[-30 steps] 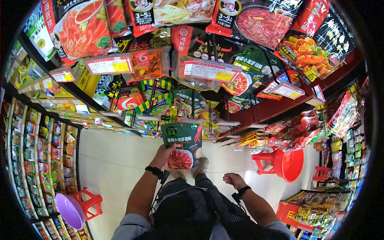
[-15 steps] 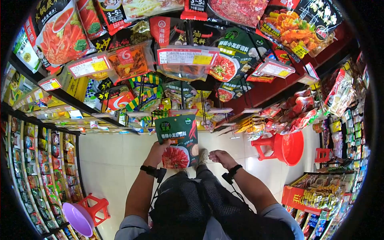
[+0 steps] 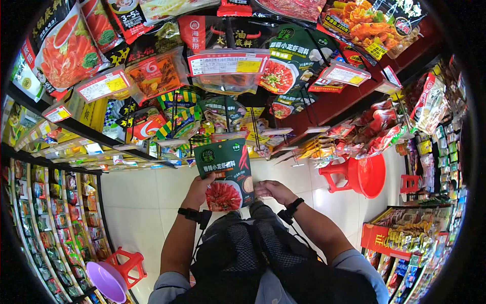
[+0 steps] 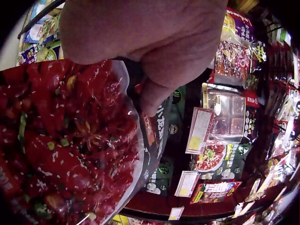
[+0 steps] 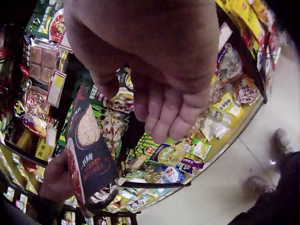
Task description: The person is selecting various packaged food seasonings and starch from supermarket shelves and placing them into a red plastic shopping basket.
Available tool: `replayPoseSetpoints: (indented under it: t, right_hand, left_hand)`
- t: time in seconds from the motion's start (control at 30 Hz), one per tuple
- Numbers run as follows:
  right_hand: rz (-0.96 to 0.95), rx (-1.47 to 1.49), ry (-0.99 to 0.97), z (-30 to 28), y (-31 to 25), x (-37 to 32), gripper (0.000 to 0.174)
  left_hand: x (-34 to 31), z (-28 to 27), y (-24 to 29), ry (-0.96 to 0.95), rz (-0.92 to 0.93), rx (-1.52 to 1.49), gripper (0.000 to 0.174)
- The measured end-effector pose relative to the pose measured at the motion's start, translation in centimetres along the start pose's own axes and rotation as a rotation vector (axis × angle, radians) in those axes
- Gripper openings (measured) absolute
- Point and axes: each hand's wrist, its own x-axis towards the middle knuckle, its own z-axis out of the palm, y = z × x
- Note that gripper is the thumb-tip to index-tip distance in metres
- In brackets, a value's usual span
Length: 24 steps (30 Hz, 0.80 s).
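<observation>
A dark green seasoning packet [image 3: 224, 175] with a red crayfish picture hangs upright in front of the body. The left hand [image 3: 200, 191] pinches its left edge, thumb on the front. In the left wrist view the packet's red picture [image 4: 70, 140] fills the left side below the left hand [image 4: 145, 42]. Close to the packet's lower right edge is the right hand [image 3: 276, 191], its fingers extended toward it. From the right wrist, the right hand [image 5: 150, 70] has relaxed fingers holding nothing, with a gap to the packet [image 5: 89, 154].
Hanging packets with price tags [image 3: 230, 64] fill the rack in front. A red basin [image 3: 368, 175] and red stool [image 3: 335, 174] stand at the right, a purple basin [image 3: 106, 281] and another red stool [image 3: 127, 268] at the lower left. Stocked shelves [image 3: 55, 213] line the left.
The right hand has moved left and up to the packet's edge, its fingers extending. The left hand still holds the packet, now slightly further left and higher in view. The shelf view has shifted left.
</observation>
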Motion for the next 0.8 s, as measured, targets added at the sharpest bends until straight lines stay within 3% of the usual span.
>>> replayPoseSetpoints:
  t: [0.2,0.3,0.37,0.4,0.57,0.63,0.67,0.8]
  right_hand:
    - [-0.005,0.011,-0.003,1.5,-2.6,0.7,0.033]
    - [-0.017,-0.009,-0.024,1.9,-2.2,1.5,0.03]
    - [0.031,0.038,-0.045,2.6,-0.9,1.9,0.033]
    - [0.059,-0.05,-0.037,2.5,0.6,3.3,0.038]
    - [0.043,-0.333,-0.044,6.7,-3.9,-1.1,0.04]
    - [0.129,-0.098,-0.072,6.7,-4.1,-1.7,0.037]
    - [0.083,-0.055,-0.112,5.5,-2.7,-1.1,0.033]
    - [0.019,-0.056,-0.113,5.1,-2.2,-1.3,0.03]
  left_hand:
    - [0.7,-0.8,-0.1,-0.015,0.005,0.15,0.031]
    - [1.1,0.0,0.5,-0.099,-0.016,-0.007,0.028]
    - [-0.4,0.4,1.0,-0.034,-0.07,-0.087,0.027]
    - [-0.5,0.0,0.9,-0.025,-0.047,-0.115,0.03]
    - [-1.5,2.0,0.9,-0.069,-0.071,-0.12,0.029]
    - [-1.4,2.3,0.6,-0.1,-0.094,-0.161,0.029]
    - [-1.5,2.4,0.5,-0.099,-0.092,-0.162,0.029]
    - [-1.1,1.9,-1.2,-0.102,-0.12,-0.045,0.037]
